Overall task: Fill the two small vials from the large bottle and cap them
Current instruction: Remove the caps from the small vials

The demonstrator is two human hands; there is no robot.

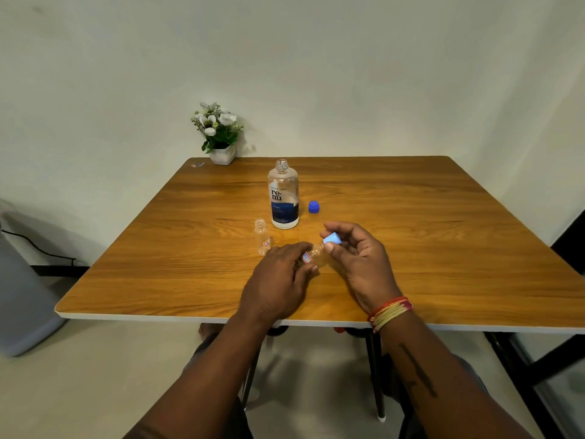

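Head view shows both hands low over the bench (427,248), close together. The left hand (278,280) grips one tilted small vial (316,256). The right hand (357,258) pinches its light blue cap (332,239). A second vial (262,237) stands open just left of them. One big bottle (283,198) and one dark blue cap (313,206) sit behind.

The large bottle (283,195), standing beyond the fingers, reads "re-nu" on its label; the vials' red stickers are too small to read
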